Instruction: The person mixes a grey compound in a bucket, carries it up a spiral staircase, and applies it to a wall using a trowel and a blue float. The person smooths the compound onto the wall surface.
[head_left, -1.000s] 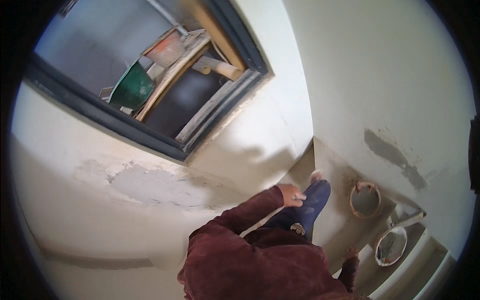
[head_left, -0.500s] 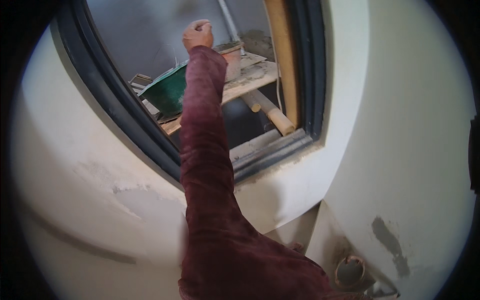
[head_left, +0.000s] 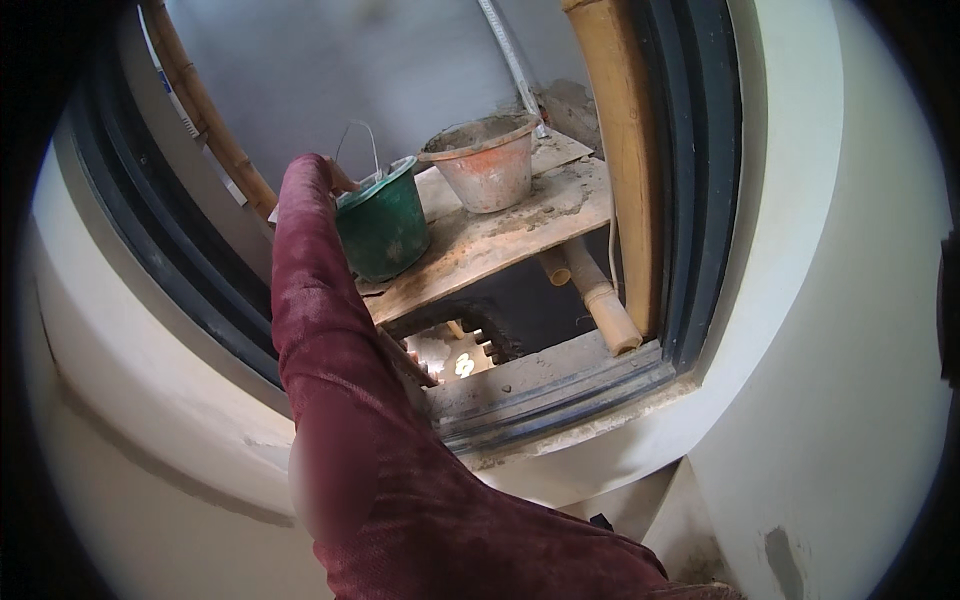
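Note:
My left arm, in a dusty maroon sleeve, reaches up and out through a dark-framed window opening. At its end my left hand (head_left: 343,180) is bent over the near-left rim of a green bucket (head_left: 385,235). Sleeve and bucket hide most of its fingers, so I cannot tell whether it grips anything. A thin wire handle stands up from the green bucket. Just to the right sits an orange bucket (head_left: 487,165) smeared with grey mortar. Both buckets rest on a mortar-stained board (head_left: 500,235). My right hand is out of view.
Bamboo poles (head_left: 605,305) run under the board, and a thick upright bamboo pole (head_left: 630,170) stands beside the right side of the window frame (head_left: 690,190). Below the board is a dark gap with a bright opening. The sill (head_left: 550,385) holds dust and crumbs.
My left hand, a raised fist before, has come down to the green bucket's rim. The view has shifted, so both buckets and more of the board now show.

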